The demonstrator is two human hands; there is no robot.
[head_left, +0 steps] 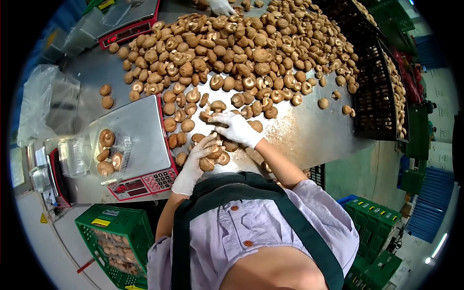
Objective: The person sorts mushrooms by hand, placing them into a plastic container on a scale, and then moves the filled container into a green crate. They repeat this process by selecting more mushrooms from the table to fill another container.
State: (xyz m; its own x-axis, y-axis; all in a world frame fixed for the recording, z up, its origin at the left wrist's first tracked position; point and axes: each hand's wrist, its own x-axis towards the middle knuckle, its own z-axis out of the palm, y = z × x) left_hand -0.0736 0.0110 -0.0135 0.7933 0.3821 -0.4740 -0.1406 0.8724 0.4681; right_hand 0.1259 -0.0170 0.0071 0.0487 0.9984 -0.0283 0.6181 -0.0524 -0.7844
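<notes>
In white gloves, both my hands are among brown shiitake mushrooms at the near edge of the metal table. My left hand (195, 162) curls around several shiitake mushrooms (208, 165), some cap down with pale stems showing. Just above it, my right hand (240, 130) reaches leftward, its fingertips on one shiitake mushroom (205, 116). The underside of that grip is hidden. Beyond the hands spreads a large heap of mushrooms (261, 54). Left of them is a red-rimmed scale (140, 116), bearing a clear plastic tray (126, 153) with several mushrooms in it.
Black crates (379, 92) of mushrooms line the right side. Another scale (126, 35) stands at the back left, near another person's gloved hand (222, 7). Clear plastic trays (50, 104) are stacked at the left. Green crates (116, 241) stand below the table.
</notes>
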